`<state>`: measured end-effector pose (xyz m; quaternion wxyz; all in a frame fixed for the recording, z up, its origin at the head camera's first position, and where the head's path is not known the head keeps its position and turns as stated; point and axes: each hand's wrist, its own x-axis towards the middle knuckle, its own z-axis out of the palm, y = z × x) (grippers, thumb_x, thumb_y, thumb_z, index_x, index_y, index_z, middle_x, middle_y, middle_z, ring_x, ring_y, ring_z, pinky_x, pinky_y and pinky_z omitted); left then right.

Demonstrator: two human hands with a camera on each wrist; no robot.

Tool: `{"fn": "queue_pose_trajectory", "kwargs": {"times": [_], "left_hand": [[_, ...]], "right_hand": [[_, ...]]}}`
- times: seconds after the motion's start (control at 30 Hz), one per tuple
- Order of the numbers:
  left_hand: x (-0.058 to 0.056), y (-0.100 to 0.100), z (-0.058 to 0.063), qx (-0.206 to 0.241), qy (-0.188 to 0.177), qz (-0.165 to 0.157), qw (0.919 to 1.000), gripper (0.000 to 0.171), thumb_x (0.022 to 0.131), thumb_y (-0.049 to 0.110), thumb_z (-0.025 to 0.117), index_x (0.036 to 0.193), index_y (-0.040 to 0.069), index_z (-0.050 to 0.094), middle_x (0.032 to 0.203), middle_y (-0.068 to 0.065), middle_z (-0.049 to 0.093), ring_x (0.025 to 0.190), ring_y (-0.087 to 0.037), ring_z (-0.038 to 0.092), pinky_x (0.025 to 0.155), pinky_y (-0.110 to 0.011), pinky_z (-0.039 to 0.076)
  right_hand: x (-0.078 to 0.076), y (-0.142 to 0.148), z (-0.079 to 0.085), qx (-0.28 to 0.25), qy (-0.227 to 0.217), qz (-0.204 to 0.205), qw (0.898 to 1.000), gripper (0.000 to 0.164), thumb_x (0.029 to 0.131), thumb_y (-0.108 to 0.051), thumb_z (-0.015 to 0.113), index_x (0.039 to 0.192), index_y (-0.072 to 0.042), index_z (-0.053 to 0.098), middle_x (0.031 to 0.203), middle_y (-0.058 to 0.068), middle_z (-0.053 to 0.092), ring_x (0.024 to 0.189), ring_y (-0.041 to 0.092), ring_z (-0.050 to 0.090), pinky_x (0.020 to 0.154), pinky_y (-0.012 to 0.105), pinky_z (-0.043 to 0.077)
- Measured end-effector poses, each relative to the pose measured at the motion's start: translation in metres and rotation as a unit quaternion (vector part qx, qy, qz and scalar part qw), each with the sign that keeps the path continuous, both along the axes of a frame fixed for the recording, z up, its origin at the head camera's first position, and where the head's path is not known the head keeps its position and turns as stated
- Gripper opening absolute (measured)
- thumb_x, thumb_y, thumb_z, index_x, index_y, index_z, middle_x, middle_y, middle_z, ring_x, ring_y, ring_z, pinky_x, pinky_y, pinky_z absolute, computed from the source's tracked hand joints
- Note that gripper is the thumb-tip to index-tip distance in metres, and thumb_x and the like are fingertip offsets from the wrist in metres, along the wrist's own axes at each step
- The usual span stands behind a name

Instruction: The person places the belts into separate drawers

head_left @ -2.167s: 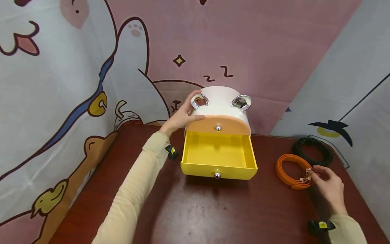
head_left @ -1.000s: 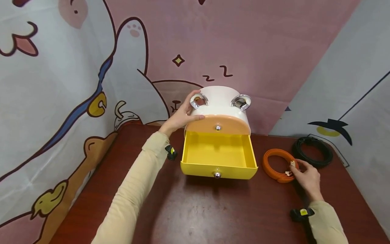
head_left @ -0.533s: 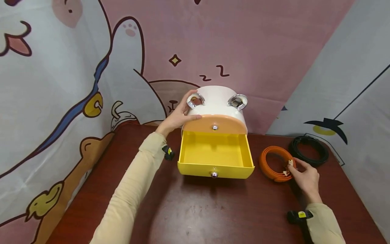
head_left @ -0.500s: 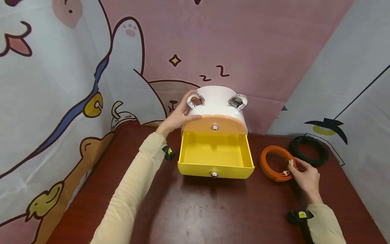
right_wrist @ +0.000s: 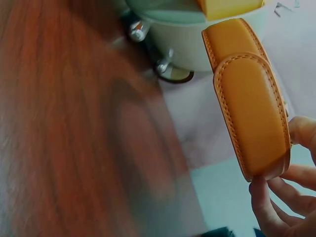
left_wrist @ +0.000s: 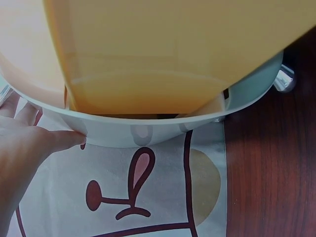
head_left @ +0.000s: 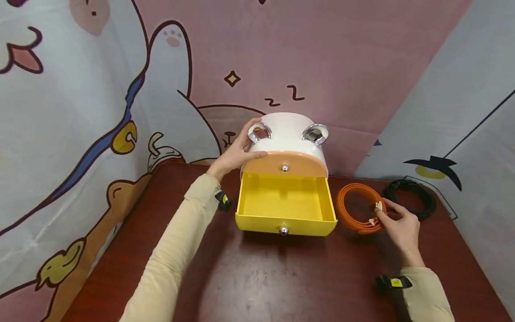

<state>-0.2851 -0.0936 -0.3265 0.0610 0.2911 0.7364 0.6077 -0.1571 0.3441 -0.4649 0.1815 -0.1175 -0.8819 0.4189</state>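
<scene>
My left hand (head_left: 235, 156) grips the upper left side of a small white drawer box (head_left: 286, 129) with shiny ear-like handles. Its thumb lies along the front edge, beside the closed orange drawer (head_left: 301, 165). Below that, a yellow drawer (head_left: 281, 199) is pulled out, with nothing inside. At the right, my right hand (head_left: 404, 228) pinches a coiled orange leather belt (head_left: 343, 208) by its buckle side. In the right wrist view the belt (right_wrist: 252, 108) hangs above the table, its stitched outer face showing. The left wrist view shows the box's white rim (left_wrist: 113, 129) near my thumb.
A coiled black belt (head_left: 428, 208) lies on the dark red wooden table (head_left: 257, 277) behind my right hand. A cartoon-printed cloth (head_left: 342, 67) hangs behind and to both sides of the table.
My right hand has carried the orange belt leftward, then up off the table, close to the yellow drawer's right side. The left hand has kept its hold on the drawer box.
</scene>
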Motion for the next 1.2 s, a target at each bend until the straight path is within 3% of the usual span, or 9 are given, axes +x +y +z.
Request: {"fn": "queue_pose_trajectory", "kwargs": {"times": [0.27,0.5,0.7,1.2], "left_hand": [[-0.001,-0.001,0.0,-0.003,-0.006,-0.001,1.0,0.086,0.087,0.005,0.071,0.152,0.025,0.018,0.156,-0.008,0.024,0.141,-0.022,0.025,0.112,-0.042,0.022],[0.0,-0.003,0.0,0.003,-0.005,0.0,1.0,0.087,0.088,0.004,0.071,0.152,0.024,0.017,0.153,-0.013,0.029,0.138,-0.023,0.032,0.111,-0.043,0.026],[0.002,0.001,0.002,0.001,-0.006,-0.004,1.0,0.086,0.088,0.005,0.07,0.152,0.023,0.017,0.154,-0.01,0.029,0.139,-0.021,0.029,0.111,-0.041,0.026],[0.002,0.0,0.002,0.001,-0.005,-0.01,0.9999,0.086,0.089,0.006,0.07,0.152,0.025,0.016,0.156,-0.007,0.024,0.14,-0.018,0.026,0.112,-0.042,0.024]], "right_hand": [[-0.001,-0.016,0.025,-0.013,0.022,0.006,1.0,0.046,0.088,-0.024,0.071,0.129,-0.004,0.062,0.113,0.025,0.062,0.069,-0.009,0.054,0.051,0.012,0.045],[-0.005,-0.029,0.049,0.035,0.056,0.03,0.997,0.043,0.086,-0.022,0.074,0.124,-0.005,0.066,0.108,0.023,0.066,0.07,-0.015,0.051,0.048,0.012,0.043],[-0.004,-0.033,0.068,0.056,0.084,0.045,0.994,0.04,0.084,-0.017,0.074,0.122,-0.005,0.067,0.11,0.022,0.065,0.073,-0.017,0.05,0.049,0.01,0.041],[-0.001,-0.035,0.104,0.09,0.103,0.063,0.989,0.039,0.085,-0.017,0.073,0.121,-0.002,0.067,0.099,0.021,0.067,0.07,-0.016,0.05,0.053,0.008,0.041]]}}
